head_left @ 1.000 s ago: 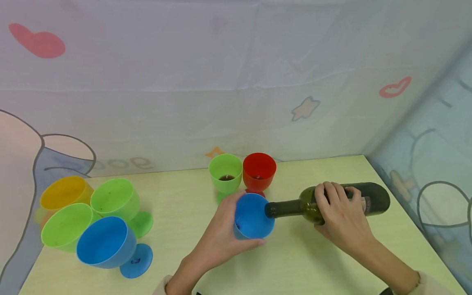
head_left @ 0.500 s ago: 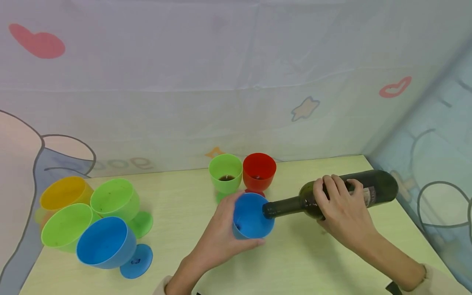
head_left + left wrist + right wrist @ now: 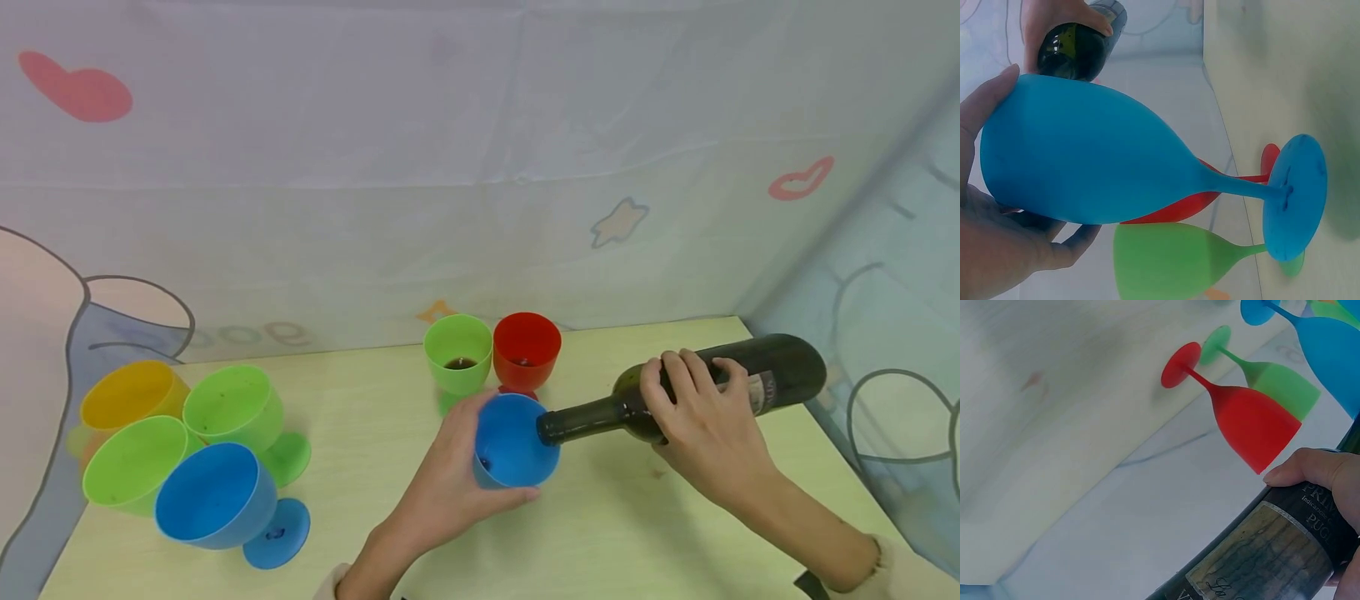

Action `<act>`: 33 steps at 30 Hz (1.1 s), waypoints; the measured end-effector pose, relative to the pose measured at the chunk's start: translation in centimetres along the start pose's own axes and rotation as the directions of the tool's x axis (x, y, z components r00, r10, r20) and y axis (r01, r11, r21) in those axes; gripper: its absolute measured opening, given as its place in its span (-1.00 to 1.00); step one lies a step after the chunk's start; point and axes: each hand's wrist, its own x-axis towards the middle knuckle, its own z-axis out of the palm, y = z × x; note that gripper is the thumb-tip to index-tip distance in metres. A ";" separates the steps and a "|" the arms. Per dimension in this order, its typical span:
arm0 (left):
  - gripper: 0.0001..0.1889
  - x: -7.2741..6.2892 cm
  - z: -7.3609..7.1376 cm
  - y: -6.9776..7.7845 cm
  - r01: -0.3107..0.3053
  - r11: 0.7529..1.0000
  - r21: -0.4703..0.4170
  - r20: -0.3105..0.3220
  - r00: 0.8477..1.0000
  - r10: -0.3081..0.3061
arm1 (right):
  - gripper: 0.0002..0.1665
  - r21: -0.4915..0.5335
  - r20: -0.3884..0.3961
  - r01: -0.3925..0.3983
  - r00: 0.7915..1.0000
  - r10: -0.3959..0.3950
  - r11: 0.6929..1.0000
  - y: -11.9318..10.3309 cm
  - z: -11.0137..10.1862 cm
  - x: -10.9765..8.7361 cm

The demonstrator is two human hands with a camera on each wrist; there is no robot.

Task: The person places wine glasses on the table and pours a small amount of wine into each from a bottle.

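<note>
My left hand [image 3: 461, 475] grips the bowl of a blue goblet [image 3: 517, 442], fingers round its far side and thumb along the near side. In the left wrist view the blue goblet [image 3: 1097, 150] shows its stem and round foot. My right hand [image 3: 705, 425] holds a dark green wine bottle [image 3: 783, 367] round its body, neck pointing left and tilted a little down. The bottle's mouth lies at the right rim of the goblet. A label faces the right wrist camera on the bottle [image 3: 1260, 550]. A small dark spot shows inside the goblet.
Behind the held goblet stand a green goblet [image 3: 457, 354] with dark liquid and a red goblet [image 3: 527, 350]. At the left are a yellow goblet [image 3: 135, 396], two green ones and a blue goblet [image 3: 217, 492] on the pale table [image 3: 360, 425]. A printed cloth [image 3: 450, 167] hangs behind.
My right hand has moved slightly right and raised the bottle's base, so the bottle slopes more steeply toward the blue goblet. My left hand and the goblet have stayed almost still.
</note>
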 end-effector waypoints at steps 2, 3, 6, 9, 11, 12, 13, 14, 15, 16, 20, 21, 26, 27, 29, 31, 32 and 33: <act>-0.08 0.0 0.0 0.0 0.001 1.000 0.005 0.000 1.000 -0.001 | -0.13 -0.002 -0.004 0.000 1.000 0.000 1.000 0.0 0.0 0.0; -0.08 0.0 0.0 0.0 0.004 1.000 0.005 0.000 1.000 -0.004 | -0.13 -0.004 -0.009 0.002 1.000 -0.002 1.000 0.0 -0.1 0.0; -0.08 0.0 0.0 0.1 0.022 1.000 0.007 0.006 1.000 -0.022 | -0.15 -0.009 -0.018 0.004 1.000 -0.004 1.000 0.1 -0.1 0.1; -0.07 -0.1 0.0 0.2 0.031 0.999 0.005 0.008 0.999 -0.031 | -0.14 -0.017 -0.025 0.008 1.000 -0.008 1.000 0.1 -0.2 0.1; -0.07 -0.1 0.0 0.2 0.029 1.000 0.003 0.007 1.000 -0.029 | -0.13 -0.026 -0.035 0.010 0.999 -0.011 1.000 0.2 -0.3 0.1; -0.07 -0.1 0.0 0.2 0.027 1.000 0.004 0.005 1.000 -0.027 | -0.11 -0.030 -0.039 0.011 0.999 -0.013 0.999 0.2 -0.3 0.1; -0.08 -0.1 0.0 0.2 0.025 1.000 0.005 0.002 1.000 -0.025 | -0.10 -0.035 -0.045 0.013 0.999 -0.015 0.999 0.2 -0.3 0.1; -0.08 -0.1 0.0 0.2 0.023 1.000 0.007 0.001 1.000 -0.023 | -0.09 -0.039 -0.050 0.014 0.999 -0.016 0.999 0.2 -0.3 0.1; -0.08 -0.1 0.0 0.2 0.022 1.000 0.006 -0.001 1.000 -0.022 | -0.09 -0.045 -0.057 0.016 0.998 -0.018 0.999 0.3 -0.4 0.2; -0.08 -0.1 0.1 0.2 0.022 1.000 0.006 -0.002 1.000 -0.022 | -0.08 -0.049 -0.063 0.017 0.998 -0.020 0.999 0.3 -0.4 0.2; -0.08 -0.1 0.1 0.3 0.019 1.000 0.005 -0.008 1.000 -0.019 | -0.08 -0.058 -0.070 0.027 0.997 -0.031 0.998 0.4 -0.5 0.3; -0.07 -0.1 0.1 0.3 0.021 1.000 0.004 -0.011 1.000 -0.021 | -0.09 -0.060 -0.071 0.032 0.997 -0.037 0.998 0.4 -0.6 0.4; -0.05 -0.2 0.3 0.4 0.033 0.999 -0.005 -0.017 0.999 -0.033 | -0.08 -0.066 -0.066 0.053 0.996 -0.057 0.996 0.6 -0.9 0.5; -0.05 -0.2 0.3 0.4 0.035 0.999 -0.007 -0.017 0.999 -0.035 | -0.07 -0.068 -0.067 0.056 0.996 -0.061 0.996 0.6 -0.9 0.5; -0.05 -0.2 0.3 0.4 0.034 0.999 -0.009 -0.017 0.999 -0.034 | -0.07 -0.065 -0.069 0.057 0.996 -0.062 0.996 0.7 -1.0 0.6; -0.05 -0.2 0.3 0.5 0.033 0.999 -0.011 -0.018 0.999 -0.033 | -0.08 -0.064 -0.069 0.057 0.996 -0.062 0.996 0.7 -1.1 0.6; -0.05 -0.2 0.3 0.5 0.032 0.999 -0.010 -0.019 0.999 -0.032 | -0.08 -0.064 -0.069 0.057 0.996 -0.061 0.996 0.7 -1.1 0.6; -0.05 -0.2 0.2 0.5 0.031 0.999 -0.010 -0.020 0.999 -0.032 | -0.08 -0.064 -0.069 0.057 0.996 -0.062 0.996 0.6 -1.2 0.6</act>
